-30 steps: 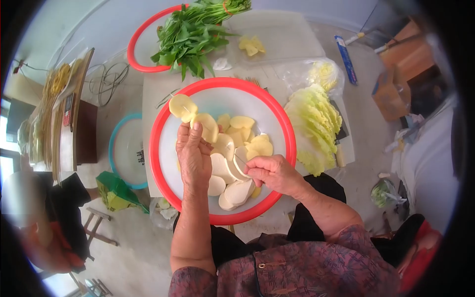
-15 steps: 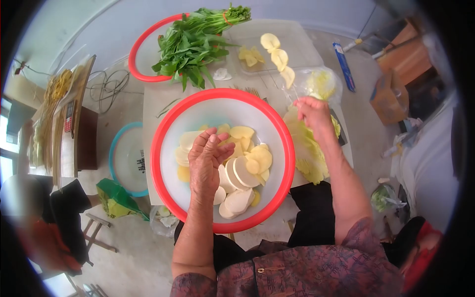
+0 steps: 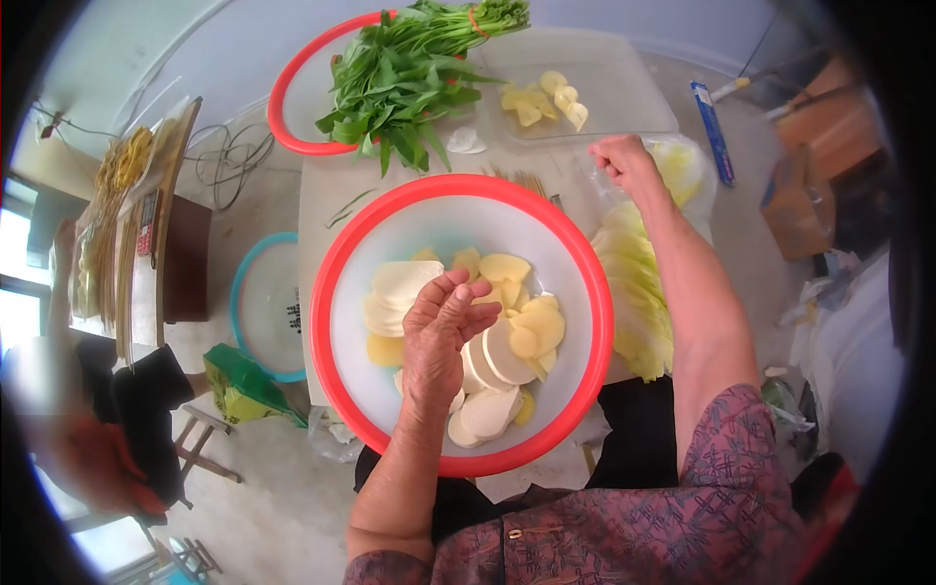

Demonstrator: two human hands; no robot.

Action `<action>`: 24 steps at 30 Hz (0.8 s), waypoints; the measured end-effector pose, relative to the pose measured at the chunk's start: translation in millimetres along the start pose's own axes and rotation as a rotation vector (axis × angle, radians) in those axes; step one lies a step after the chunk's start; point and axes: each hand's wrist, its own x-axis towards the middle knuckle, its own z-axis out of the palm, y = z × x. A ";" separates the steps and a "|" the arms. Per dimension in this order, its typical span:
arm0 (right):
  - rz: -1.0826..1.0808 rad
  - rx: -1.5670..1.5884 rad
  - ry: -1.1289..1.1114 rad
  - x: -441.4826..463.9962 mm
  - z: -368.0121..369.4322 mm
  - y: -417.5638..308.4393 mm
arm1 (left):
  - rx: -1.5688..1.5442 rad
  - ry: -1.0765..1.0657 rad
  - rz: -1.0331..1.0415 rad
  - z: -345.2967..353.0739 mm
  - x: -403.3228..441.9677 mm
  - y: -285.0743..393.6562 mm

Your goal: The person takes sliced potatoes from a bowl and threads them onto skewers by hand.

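My left hand (image 3: 444,331) hovers over the red-rimmed basin (image 3: 327,361), its fingers loosely bent and apart, with nothing in them. White round slices (image 3: 487,414) and yellow slices (image 3: 536,327) lie in the basin under and beside it. Beyond the basin at the right, my right hand (image 3: 622,164) is closed on the end of a skewer, whose shaft is barely visible. Several threaded yellow slices (image 3: 565,96) reach over the clear tray (image 3: 624,83), beside a small group of yellow slices (image 3: 526,104).
Leafy greens (image 3: 400,93) lie across another red-rimmed basin (image 3: 280,107). Cabbage leaves (image 3: 634,283) sit right of the main basin, near loose skewers (image 3: 531,183). A blue-rimmed basin (image 3: 239,312) and green bag (image 3: 244,385) are at left, near another person (image 3: 97,429).
My right hand has carried the skewer of yellow slices from the basin to the tray at the upper right. My left hand has let go of the slices and opened over the basin.
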 end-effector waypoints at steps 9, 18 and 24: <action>-0.034 -0.015 0.100 -3.0 -6.2 17.0 | 0.053 0.022 -0.025 -1.1 -2.0 2.8; -0.581 -0.294 0.149 -160.5 -34.5 27.0 | 0.937 0.183 0.596 -36.2 -30.4 -24.4; -0.900 0.005 0.279 -280.2 -72.2 -19.6 | 1.392 0.268 0.813 -56.0 -97.6 -45.6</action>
